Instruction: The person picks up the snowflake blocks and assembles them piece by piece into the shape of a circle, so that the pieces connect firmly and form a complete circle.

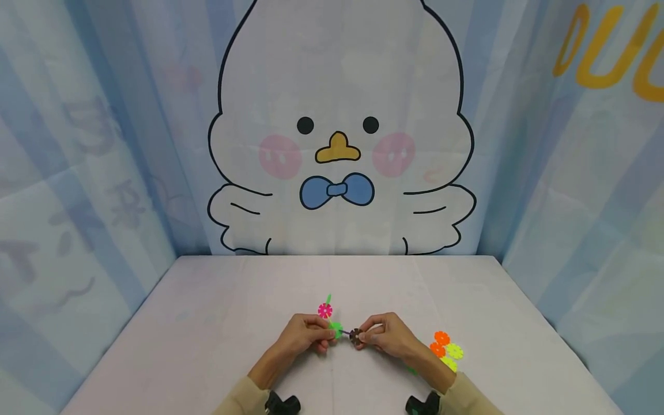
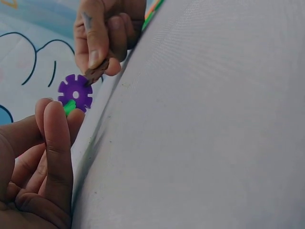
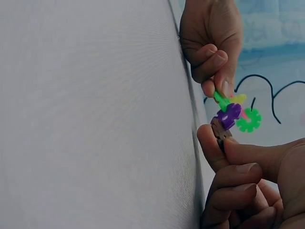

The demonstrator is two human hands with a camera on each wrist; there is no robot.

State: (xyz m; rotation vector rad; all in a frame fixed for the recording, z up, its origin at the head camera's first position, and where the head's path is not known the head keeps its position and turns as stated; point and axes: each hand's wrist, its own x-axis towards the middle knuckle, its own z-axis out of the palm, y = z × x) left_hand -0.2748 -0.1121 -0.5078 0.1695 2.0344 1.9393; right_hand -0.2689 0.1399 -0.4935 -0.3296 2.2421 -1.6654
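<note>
My left hand pinches a green notched disc between thumb and fingers. Slotted into it is a purple notched disc, seen nearly edge-on in the head view. On the purple disc's other side sits a brown notched disc, pinched by the thumb and forefinger of my right hand. Beyond the left fingers the chain goes on with a yellow disc, a pink disc and another green disc at its far end. Both hands face each other low over the table.
Loose orange discs and yellow discs lie on the white table beside my right forearm, which partly covers them. A bit of green shows under that forearm. A printed curtain stands behind the table.
</note>
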